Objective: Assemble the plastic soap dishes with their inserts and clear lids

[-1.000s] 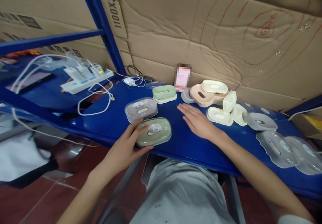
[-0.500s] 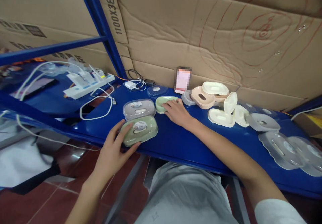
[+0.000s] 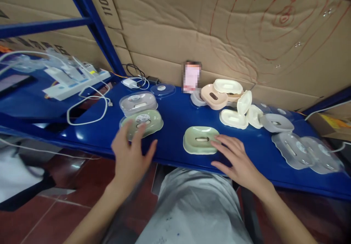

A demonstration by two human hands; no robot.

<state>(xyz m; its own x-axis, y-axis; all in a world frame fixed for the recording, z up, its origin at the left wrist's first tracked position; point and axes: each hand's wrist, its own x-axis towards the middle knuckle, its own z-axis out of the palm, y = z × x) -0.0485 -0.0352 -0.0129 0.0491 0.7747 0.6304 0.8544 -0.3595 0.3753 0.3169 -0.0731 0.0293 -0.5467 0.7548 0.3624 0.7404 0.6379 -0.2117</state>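
Note:
A green soap dish (image 3: 195,148) with a slot in its middle lies near the table's front edge, uncovered. My right hand (image 3: 238,160) is at its right end, fingers spread, with the fingertips touching or just over the rim. To the left sits a green soap dish under a clear lid (image 3: 153,121) with a round white label. Over its front left corner my left hand (image 3: 131,152) hovers, fingers apart and slightly blurred, holding nothing; whether a fingertip still touches the lid I cannot tell. Behind that dish is a grey lidded soap dish (image 3: 128,107).
A clear lid (image 3: 167,91) lies behind the lidded dishes. Pink dishes (image 3: 216,103), cream pieces (image 3: 233,119), a grey dish (image 3: 276,123) and clear-lidded grey dishes (image 3: 294,152) spread rightward. A power strip (image 3: 57,90) with cables is left. A phone (image 3: 192,77) leans against cardboard.
My right hand has brought the uncovered green dish from beside the grey lidded one toward me and rightward. My left hand has loosened from the green lidded dish. The view has shifted slightly.

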